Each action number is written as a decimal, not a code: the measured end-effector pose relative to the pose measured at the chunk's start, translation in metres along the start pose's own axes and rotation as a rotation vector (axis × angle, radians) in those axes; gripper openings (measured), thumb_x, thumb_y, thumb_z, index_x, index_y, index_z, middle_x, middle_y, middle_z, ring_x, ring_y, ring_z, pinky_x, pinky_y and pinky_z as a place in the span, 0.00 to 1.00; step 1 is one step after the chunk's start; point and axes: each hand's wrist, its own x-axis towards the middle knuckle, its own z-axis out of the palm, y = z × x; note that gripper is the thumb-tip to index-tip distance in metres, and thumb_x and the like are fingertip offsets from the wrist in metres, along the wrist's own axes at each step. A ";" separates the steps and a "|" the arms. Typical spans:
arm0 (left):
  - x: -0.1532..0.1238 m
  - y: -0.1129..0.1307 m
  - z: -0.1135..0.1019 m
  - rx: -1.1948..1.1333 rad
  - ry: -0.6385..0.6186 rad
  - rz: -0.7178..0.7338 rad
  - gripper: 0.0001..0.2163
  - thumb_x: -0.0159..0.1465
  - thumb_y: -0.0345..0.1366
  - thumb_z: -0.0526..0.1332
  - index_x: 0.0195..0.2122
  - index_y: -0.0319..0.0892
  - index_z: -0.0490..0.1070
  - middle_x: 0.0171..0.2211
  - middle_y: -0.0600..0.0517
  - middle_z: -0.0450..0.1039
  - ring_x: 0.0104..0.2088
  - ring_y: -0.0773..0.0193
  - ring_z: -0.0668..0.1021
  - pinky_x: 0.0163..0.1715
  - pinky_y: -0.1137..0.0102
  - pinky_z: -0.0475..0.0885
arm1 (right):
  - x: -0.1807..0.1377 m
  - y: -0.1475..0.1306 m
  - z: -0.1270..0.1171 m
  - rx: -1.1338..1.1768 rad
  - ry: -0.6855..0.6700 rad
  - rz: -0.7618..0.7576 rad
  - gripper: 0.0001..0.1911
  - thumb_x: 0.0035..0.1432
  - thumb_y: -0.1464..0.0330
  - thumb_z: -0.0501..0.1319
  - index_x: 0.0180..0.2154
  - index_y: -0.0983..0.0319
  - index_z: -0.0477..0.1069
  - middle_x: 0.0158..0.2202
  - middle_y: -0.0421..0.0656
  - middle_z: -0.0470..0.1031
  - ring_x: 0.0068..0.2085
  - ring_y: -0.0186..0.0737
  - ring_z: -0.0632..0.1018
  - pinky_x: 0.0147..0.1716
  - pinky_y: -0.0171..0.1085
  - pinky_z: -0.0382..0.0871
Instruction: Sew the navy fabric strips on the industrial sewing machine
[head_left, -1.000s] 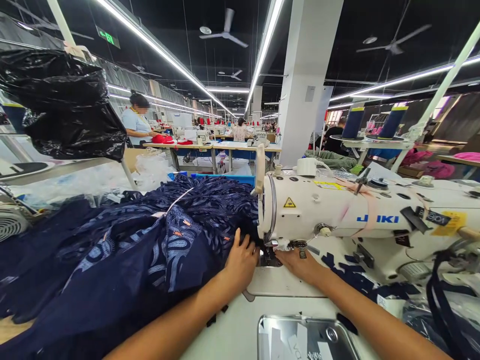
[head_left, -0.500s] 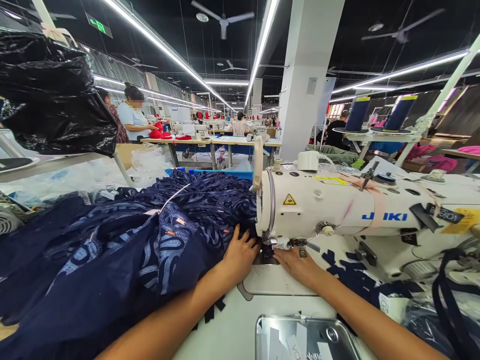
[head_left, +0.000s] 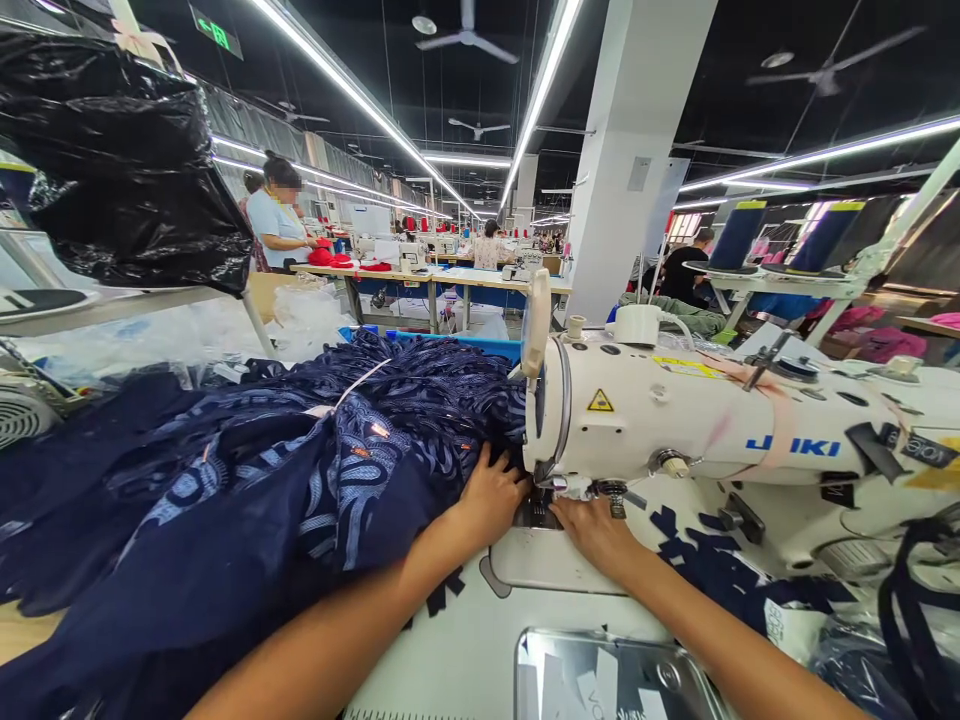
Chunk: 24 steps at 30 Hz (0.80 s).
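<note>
A white sewing machine (head_left: 660, 410) stands to the right, its head over the needle area. My left hand (head_left: 491, 497) lies with fingers apart at the edge of the navy garments with pale blue patterns (head_left: 367, 470), just left of the presser foot (head_left: 537, 505). On the other side of the foot is my right hand (head_left: 596, 535), fingers together and tips at the needle area. Machine parts partly cover those fingers, and whatever they hold is hidden. The garment pile (head_left: 450, 390) reaches up to the machine head, bound by a pale strip (head_left: 360, 385).
A shiny metal tray (head_left: 525, 665) with white labels lies in front of me. Navy fabric scraps (head_left: 712, 560) lie under the machine arm. A black plastic bag (head_left: 142, 170) hangs at left; thread cones (head_left: 739, 235) stand at right. A person in light blue (head_left: 281, 220) stands farther back.
The whole view has shifted, with the machine, pile and hands a little farther right in the picture. Both hands stay close to the presser foot.
</note>
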 end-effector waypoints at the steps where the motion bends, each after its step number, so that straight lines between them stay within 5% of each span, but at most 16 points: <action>1: 0.001 0.000 0.001 -0.001 0.002 0.002 0.14 0.56 0.25 0.54 0.43 0.38 0.70 0.42 0.44 0.72 0.49 0.49 0.67 0.51 0.44 0.51 | 0.001 0.000 0.000 0.002 0.011 0.000 0.23 0.62 0.74 0.40 0.33 0.62 0.73 0.25 0.48 0.74 0.26 0.42 0.74 0.27 0.39 0.66; 6: 0.000 0.003 0.002 -0.004 0.002 -0.022 0.13 0.57 0.27 0.55 0.44 0.38 0.69 0.42 0.44 0.72 0.50 0.48 0.66 0.52 0.44 0.50 | -0.004 0.002 0.015 -0.100 0.103 -0.027 0.17 0.59 0.75 0.46 0.34 0.61 0.73 0.26 0.46 0.75 0.27 0.42 0.74 0.29 0.39 0.65; 10: -0.021 0.021 -0.003 0.071 -0.016 -0.031 0.12 0.57 0.31 0.58 0.42 0.37 0.70 0.41 0.43 0.73 0.51 0.45 0.66 0.52 0.45 0.49 | -0.016 0.022 0.045 -0.179 0.277 -0.179 0.20 0.55 0.79 0.46 0.41 0.59 0.71 0.36 0.47 0.76 0.31 0.44 0.75 0.31 0.42 0.67; 12: -0.041 0.033 -0.012 0.121 0.002 0.003 0.13 0.55 0.35 0.60 0.41 0.35 0.71 0.43 0.41 0.71 0.50 0.44 0.66 0.51 0.47 0.51 | -0.017 0.035 0.060 -0.139 0.336 -0.334 0.20 0.55 0.77 0.46 0.41 0.57 0.71 0.36 0.45 0.77 0.27 0.42 0.74 0.28 0.41 0.68; 16: -0.087 0.043 -0.051 0.065 0.117 0.117 0.08 0.55 0.35 0.60 0.34 0.37 0.69 0.33 0.48 0.72 0.34 0.59 0.72 0.46 0.57 0.60 | -0.017 0.042 0.068 -0.086 0.371 -0.326 0.18 0.55 0.74 0.47 0.41 0.56 0.71 0.37 0.46 0.76 0.30 0.45 0.75 0.29 0.42 0.70; 21: -0.111 -0.005 -0.124 0.219 0.330 -0.201 0.10 0.63 0.34 0.50 0.34 0.38 0.69 0.34 0.47 0.69 0.36 0.58 0.69 0.37 0.63 0.62 | -0.012 0.015 0.042 -0.068 0.374 -0.190 0.15 0.56 0.72 0.48 0.37 0.62 0.72 0.29 0.50 0.74 0.30 0.47 0.75 0.28 0.42 0.69; 24: -0.105 -0.037 -0.149 0.308 0.292 -0.381 0.15 0.64 0.41 0.51 0.30 0.36 0.70 0.32 0.45 0.69 0.37 0.55 0.68 0.35 0.63 0.62 | -0.008 0.001 0.020 -0.114 0.251 -0.185 0.14 0.52 0.79 0.49 0.32 0.63 0.72 0.30 0.50 0.74 0.30 0.45 0.74 0.30 0.40 0.68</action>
